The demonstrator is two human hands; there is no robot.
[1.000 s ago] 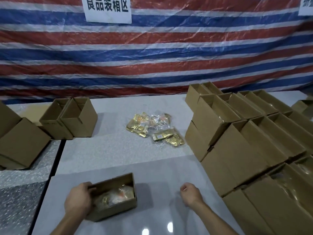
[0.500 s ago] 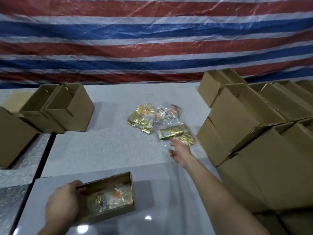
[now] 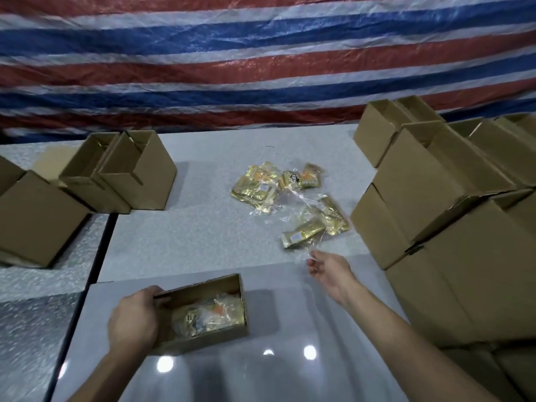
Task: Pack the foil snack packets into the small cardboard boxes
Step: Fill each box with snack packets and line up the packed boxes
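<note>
Well, my left hand (image 3: 133, 320) grips the left end of the small open box (image 3: 203, 288), which holds clear-wrapped foil packets (image 3: 208, 314). My right hand (image 3: 329, 271) hovers with fingers curled at the film edge of a wrapped packet bundle (image 3: 304, 236) on the surface (image 3: 188, 242); I cannot tell whether it pinches. 2 open boxes (image 3: 136, 175) stand far left. The insides of the stacked boxes (image 3: 435, 184) on the right are hidden.

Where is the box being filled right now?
Head view, lower left of centre on the glossy table: the left hand grips the box by its left end, and the loose packets lie beyond it to the right.
</note>
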